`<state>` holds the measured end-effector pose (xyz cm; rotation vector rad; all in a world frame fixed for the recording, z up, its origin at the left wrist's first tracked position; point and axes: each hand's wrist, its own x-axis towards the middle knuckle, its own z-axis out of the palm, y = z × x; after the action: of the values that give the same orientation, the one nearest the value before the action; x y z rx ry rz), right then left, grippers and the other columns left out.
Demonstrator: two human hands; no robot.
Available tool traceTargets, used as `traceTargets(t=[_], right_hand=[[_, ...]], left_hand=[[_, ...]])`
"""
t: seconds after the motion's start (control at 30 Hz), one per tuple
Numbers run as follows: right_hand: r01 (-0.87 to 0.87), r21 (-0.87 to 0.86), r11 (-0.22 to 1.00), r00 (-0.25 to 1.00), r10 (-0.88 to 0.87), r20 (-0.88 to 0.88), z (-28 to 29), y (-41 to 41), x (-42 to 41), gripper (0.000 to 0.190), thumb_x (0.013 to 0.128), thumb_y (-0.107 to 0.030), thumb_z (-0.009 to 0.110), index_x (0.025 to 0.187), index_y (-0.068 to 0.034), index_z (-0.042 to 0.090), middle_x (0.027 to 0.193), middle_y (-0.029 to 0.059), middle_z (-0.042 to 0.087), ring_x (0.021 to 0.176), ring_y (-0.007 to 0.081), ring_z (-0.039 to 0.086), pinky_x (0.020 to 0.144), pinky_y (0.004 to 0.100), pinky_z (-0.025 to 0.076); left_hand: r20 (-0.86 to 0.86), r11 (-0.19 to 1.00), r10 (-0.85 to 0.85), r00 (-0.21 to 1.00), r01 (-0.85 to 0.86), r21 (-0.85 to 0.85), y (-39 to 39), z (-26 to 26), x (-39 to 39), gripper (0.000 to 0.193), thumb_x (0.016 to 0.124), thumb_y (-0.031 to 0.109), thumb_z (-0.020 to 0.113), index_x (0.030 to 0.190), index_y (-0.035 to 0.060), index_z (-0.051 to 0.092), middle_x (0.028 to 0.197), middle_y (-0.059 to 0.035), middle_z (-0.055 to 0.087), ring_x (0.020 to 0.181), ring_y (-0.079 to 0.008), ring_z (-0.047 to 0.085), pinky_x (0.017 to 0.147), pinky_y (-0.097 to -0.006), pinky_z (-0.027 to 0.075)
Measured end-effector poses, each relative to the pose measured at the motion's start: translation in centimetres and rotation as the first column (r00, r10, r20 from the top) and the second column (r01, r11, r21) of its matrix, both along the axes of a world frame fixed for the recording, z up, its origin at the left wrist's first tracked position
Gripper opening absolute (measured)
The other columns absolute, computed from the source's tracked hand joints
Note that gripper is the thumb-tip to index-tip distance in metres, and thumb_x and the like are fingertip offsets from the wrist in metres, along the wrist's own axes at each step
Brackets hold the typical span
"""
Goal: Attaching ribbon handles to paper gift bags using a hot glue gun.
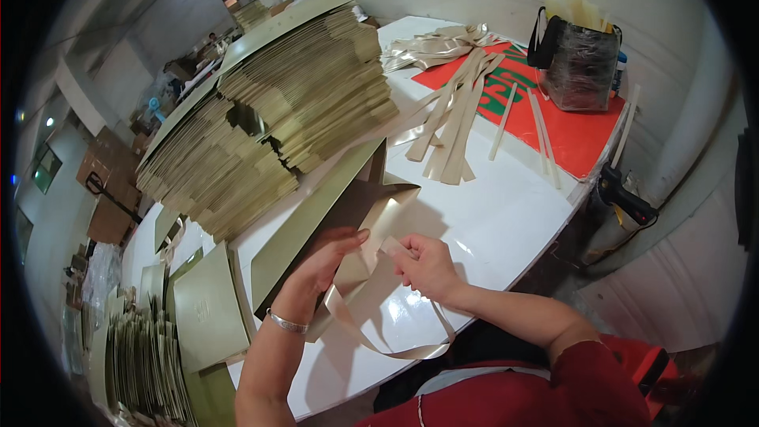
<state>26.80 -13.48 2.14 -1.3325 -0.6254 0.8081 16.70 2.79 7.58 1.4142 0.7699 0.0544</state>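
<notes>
A gold-green paper bag [320,213] lies opened out on its side on the white table, its dark mouth facing me. My left hand [332,255] is at that mouth and grips the bag's near panel, with some fingers hidden. Between the thumb and fingers of my right hand [424,267] is the end of a beige satin ribbon [388,246], close to the panel. The ribbon [409,354] hangs in a loop below both hands, down to the table's front edge.
Tall stacks of flat bags [302,83] stand behind. More bags [210,308] sit at the left. Cut ribbons [456,124] and glue sticks [542,130] lie at the back right. A glue gun [625,196] hangs by the right edge, below a wrapped container [578,65].
</notes>
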Motion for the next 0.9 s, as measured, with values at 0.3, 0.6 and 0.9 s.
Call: traceTargets(t=[0.3, 0.6, 0.9], right_hand=[[0.112, -0.016, 0.994, 0.994, -0.111, 0.013, -0.3, 0.9, -1.3, 0.023, 0.091, -0.022, 0.063, 0.083, -0.001, 0.057, 0.061, 0.0044, 0.058, 0.046, 0.0079, 0.053, 0.040, 0.0230, 0.043], [-0.079, -0.019, 0.997, 0.967, 0.073, -0.244, -0.5, 0.1, -0.6, 0.026, 0.093, -0.023, 0.060, 0.084, 0.001, 0.057, 0.070, 0.0090, 0.062, 0.053, 0.0141, 0.061, 0.047, 0.0267, 0.052], [0.185, -0.210, 0.960, 0.497, 0.093, 0.863, -0.3, -1.6, -0.9, 0.034, 0.093, -0.028, 0.058, 0.108, 0.003, 0.058, 0.085, 0.0086, 0.067, 0.079, 0.0171, 0.067, 0.067, 0.0287, 0.054]], left_hand=[[0.086, 0.977, -0.078, 0.993, 0.059, 0.204, -0.5, -0.2, 0.3, 0.036, 0.087, 0.030, 0.067, 0.100, -0.0031, 0.062, 0.097, -0.0073, 0.060, 0.086, -0.0153, 0.056, 0.075, -0.0287, 0.047], [-0.083, 0.967, -0.131, 0.988, 0.146, 0.208, -2.4, 0.7, -0.4, 0.023, 0.086, 0.021, 0.065, 0.086, -0.0016, 0.066, 0.077, -0.0035, 0.062, 0.067, -0.0094, 0.056, 0.058, -0.0251, 0.045], [-0.214, 0.732, -0.013, 0.977, 0.156, 0.663, -0.3, -2.8, -1.1, 0.023, 0.076, 0.020, 0.076, 0.085, 0.0018, 0.065, 0.073, -0.0087, 0.065, 0.062, -0.0189, 0.060, 0.060, -0.0343, 0.048]])
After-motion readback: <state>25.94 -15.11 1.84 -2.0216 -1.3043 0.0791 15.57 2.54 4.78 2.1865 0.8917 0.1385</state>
